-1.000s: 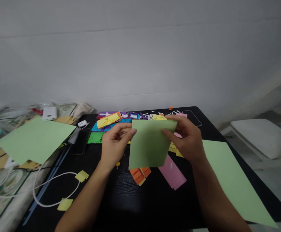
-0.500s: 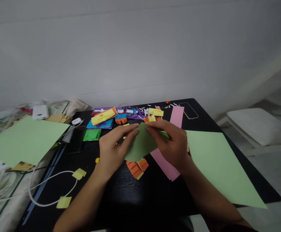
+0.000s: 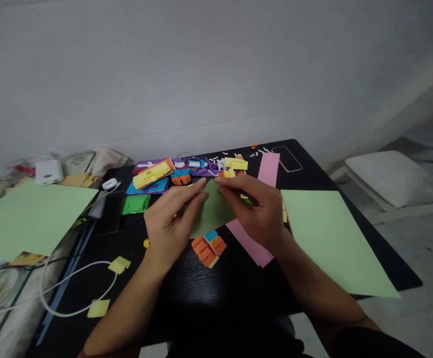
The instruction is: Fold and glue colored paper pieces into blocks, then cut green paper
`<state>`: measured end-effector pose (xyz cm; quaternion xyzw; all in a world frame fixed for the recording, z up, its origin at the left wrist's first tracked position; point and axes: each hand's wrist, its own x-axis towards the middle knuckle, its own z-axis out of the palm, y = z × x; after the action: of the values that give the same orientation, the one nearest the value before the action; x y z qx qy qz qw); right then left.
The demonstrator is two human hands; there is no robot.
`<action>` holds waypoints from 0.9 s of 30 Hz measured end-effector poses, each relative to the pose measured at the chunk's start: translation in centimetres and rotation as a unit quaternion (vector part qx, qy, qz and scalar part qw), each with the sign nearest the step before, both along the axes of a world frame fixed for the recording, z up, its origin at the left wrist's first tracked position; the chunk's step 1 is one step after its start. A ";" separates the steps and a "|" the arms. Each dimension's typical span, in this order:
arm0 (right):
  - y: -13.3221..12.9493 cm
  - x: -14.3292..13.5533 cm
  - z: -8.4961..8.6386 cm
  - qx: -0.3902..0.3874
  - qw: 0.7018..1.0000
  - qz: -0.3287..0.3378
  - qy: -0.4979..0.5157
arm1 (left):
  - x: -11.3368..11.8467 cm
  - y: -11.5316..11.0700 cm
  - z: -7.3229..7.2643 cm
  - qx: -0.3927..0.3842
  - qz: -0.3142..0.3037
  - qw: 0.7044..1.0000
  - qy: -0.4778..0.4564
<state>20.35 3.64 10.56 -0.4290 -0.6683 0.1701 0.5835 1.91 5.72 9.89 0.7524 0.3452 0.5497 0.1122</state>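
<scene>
A piece of green paper (image 3: 213, 211) is held up over the middle of the black table, its narrow end at the top. My left hand (image 3: 171, 219) pinches its upper left edge between thumb and fingers. On the other side, my right hand (image 3: 257, 209) grips it near the top with thumb and forefinger. Just below the paper lies a small folded orange, yellow and blue paper piece (image 3: 206, 251). A pink paper strip (image 3: 251, 244) runs under my right hand.
Large light green sheets lie at right (image 3: 331, 238) and left (image 3: 30, 219). Behind my hands are yellow folded papers (image 3: 152, 175), green ones (image 3: 136, 204) and paper scraps. A dark phone (image 3: 111, 213), a white cable (image 3: 67, 315) and a phone-shaped outline (image 3: 288, 160) are also on the table.
The view has shifted slightly, so the table sits a little higher and further left. My left thumb and fingertips have moved slightly apart from my right ones along the paper's top.
</scene>
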 end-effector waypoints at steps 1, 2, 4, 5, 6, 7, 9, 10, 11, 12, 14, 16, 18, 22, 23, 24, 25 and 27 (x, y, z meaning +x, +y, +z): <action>-0.1 0.0 0.0 0.002 1.000 -0.001 -0.004 | 0.0 0.0 0.0 -0.002 0.001 1.000 -0.001; -0.1 0.0 0.1 0.002 1.000 -0.002 -0.006 | 0.0 -0.1 0.0 -0.003 0.003 1.000 -0.001; -0.3 0.0 0.2 -0.003 1.000 -0.004 -0.008 | 0.0 -0.1 0.0 -0.004 0.005 1.000 -0.003; -0.3 -0.1 0.3 -0.009 1.000 -0.007 -0.010 | 0.0 -0.1 0.0 -0.004 0.006 1.000 -0.006; -0.4 -0.1 0.3 -0.015 1.000 -0.011 -0.011 | 0.0 -0.1 0.0 -0.003 0.004 1.000 -0.009; -0.4 -0.1 0.4 -0.021 1.000 -0.015 -0.013 | 0.0 0.0 0.1 -0.003 0.002 1.000 -0.011; -0.5 -0.2 0.4 -0.026 0.999 -0.019 -0.016 | 0.0 0.0 0.1 -0.004 -0.004 1.000 -0.013; -0.5 -0.2 0.5 -0.025 0.999 -0.016 -0.016 | 0.0 0.0 0.2 -0.003 -0.006 1.000 -0.014; -0.4 -0.2 0.5 -0.020 1.000 -0.013 -0.014 | 0.0 0.0 0.2 -0.003 -0.006 1.000 -0.016; -0.4 -0.2 0.5 -0.012 1.000 -0.007 -0.010 | 0.0 0.0 0.2 -0.004 -0.007 1.000 -0.018; -0.3 -0.1 0.4 0.011 1.000 0.005 0.001 | 0.1 0.0 0.2 -0.010 -0.007 1.000 -0.025; -0.2 -0.1 0.2 0.028 0.999 0.014 0.009 | 0.1 -0.1 0.1 -0.038 -0.011 0.998 -0.040; -0.1 -0.1 0.1 0.031 0.999 0.022 0.005 | 0.2 -0.1 0.0 -0.087 -0.023 0.994 -0.068; -0.1 -0.2 -0.1 0.028 0.998 0.048 -0.021 | 0.2 -0.2 -0.1 -0.169 -0.041 0.982 -0.079; -0.1 -0.2 -0.1 0.025 0.998 0.051 -0.026 | 0.0 -0.2 0.0 -0.177 -0.039 0.981 -0.069; 0.0 -0.1 -0.1 0.017 0.998 0.050 -0.031 | -0.1 -0.1 0.0 -0.181 -0.030 0.981 -0.065; 0.0 0.1 -0.1 0.002 0.998 0.048 -0.036 | -0.4 0.1 0.0 -0.180 -0.017 0.981 -0.070; 0.3 0.9 -0.2 -0.044 0.997 0.038 -0.040 | -1.1 0.7 0.1 -0.169 0.021 0.980 -0.107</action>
<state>21.28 3.97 10.41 -0.4347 -0.6989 0.2045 0.5298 0.78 6.45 9.98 0.6524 0.4345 0.5628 0.2625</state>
